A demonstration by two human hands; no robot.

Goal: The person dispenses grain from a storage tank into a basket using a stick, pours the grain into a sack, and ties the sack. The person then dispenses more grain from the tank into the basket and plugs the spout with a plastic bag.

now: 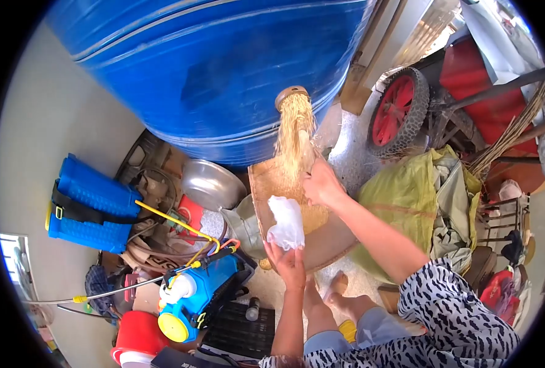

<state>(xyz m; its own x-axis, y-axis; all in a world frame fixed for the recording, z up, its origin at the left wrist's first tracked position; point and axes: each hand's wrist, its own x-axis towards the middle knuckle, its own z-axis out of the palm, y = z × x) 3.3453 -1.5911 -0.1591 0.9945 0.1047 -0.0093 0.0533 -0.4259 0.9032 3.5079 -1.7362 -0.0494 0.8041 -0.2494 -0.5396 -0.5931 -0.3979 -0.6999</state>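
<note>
Grain point(295, 126) pours in a thick stream from a round spout point(286, 92) low on a large blue tank point(242, 67). It falls into a wide tan basket point(261, 184) tilted below. My right hand point(321, 184) is closed beside the stream, over the basket. A pale stick-like piece point(307, 146) rises from its fingers into the grain; its kind is unclear. My left hand point(289, 265), at the basket's near rim, is closed on a crumpled white plastic bag point(286, 224).
A metal basin point(213, 185) and blue backpack sprayers point(100, 202) stand left, with a yellow wand point(177, 219) and a red bucket point(140, 337). Right are a yellow-green sack point(401, 208) and a cart wheel point(398, 110). My legs point(337, 300) are just below the basket.
</note>
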